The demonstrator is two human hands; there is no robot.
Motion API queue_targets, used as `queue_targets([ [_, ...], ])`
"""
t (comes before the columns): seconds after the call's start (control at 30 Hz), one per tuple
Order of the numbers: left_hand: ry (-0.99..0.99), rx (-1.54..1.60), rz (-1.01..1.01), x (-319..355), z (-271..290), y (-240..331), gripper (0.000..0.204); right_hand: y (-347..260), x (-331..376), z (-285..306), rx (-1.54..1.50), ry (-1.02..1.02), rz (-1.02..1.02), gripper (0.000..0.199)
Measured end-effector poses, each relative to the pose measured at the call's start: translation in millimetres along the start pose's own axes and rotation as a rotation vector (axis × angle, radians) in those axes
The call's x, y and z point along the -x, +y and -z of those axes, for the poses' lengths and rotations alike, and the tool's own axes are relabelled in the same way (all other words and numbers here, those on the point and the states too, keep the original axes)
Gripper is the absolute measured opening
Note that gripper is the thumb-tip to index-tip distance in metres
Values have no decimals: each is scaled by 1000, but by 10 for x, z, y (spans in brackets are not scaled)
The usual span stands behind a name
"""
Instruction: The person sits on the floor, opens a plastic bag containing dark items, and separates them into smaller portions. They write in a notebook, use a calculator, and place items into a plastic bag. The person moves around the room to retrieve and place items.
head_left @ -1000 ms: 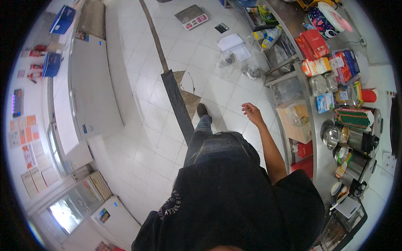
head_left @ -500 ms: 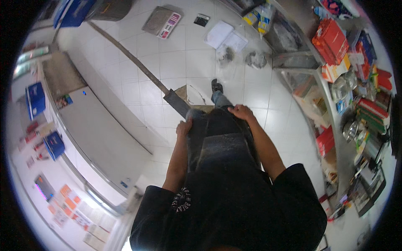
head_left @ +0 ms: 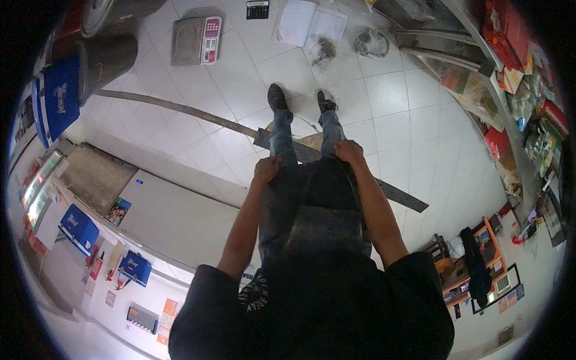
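A dark apron hangs over my front, its lower edge spread above my knees. My left hand is closed on the apron's left corner, fingers curled round the cloth. At the other corner, my right hand grips the edge in the same way. Below the apron show blue jeans and black shoes, the left shoe apart from the right shoe. Both feet stand on white floor tiles.
A long dark strip runs across the floor by my legs. Ahead lie a scale, a calculator, an open notebook and a clear bag. A white chest freezer stands left; loaded metal shelves stand right.
The view has swung round, so the floor things sit farther left and higher. Both shoes show now; one showed before. Both hands stay on the apron.
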State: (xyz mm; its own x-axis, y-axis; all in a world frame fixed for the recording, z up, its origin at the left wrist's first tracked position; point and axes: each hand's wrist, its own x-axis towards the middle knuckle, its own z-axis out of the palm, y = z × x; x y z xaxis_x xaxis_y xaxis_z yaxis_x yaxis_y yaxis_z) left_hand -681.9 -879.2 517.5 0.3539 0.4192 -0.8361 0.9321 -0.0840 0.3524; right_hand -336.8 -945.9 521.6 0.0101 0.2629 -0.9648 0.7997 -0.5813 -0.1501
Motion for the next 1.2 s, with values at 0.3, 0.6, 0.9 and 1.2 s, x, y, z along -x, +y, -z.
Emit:
queue_targets([
  [0.3, -272, -125, -198, 393, 1118, -224, 35, -302, 745, -705, -176, 113, 162, 29],
  [0.6, -529, -413, -477, -2730, 1344, 206, 28, 894, -2516, -437, -20, 950, -117, 76],
  [0.9, 463, -809, -1025, -5503, 245, 730, 81, 1140, -4456, 803, -435, 1201, 733, 49],
  [1.2, 451, -38, -1263, -6278, 932, 1610, 31, 677, -3862, 2708, -806, 794, 1017, 34],
])
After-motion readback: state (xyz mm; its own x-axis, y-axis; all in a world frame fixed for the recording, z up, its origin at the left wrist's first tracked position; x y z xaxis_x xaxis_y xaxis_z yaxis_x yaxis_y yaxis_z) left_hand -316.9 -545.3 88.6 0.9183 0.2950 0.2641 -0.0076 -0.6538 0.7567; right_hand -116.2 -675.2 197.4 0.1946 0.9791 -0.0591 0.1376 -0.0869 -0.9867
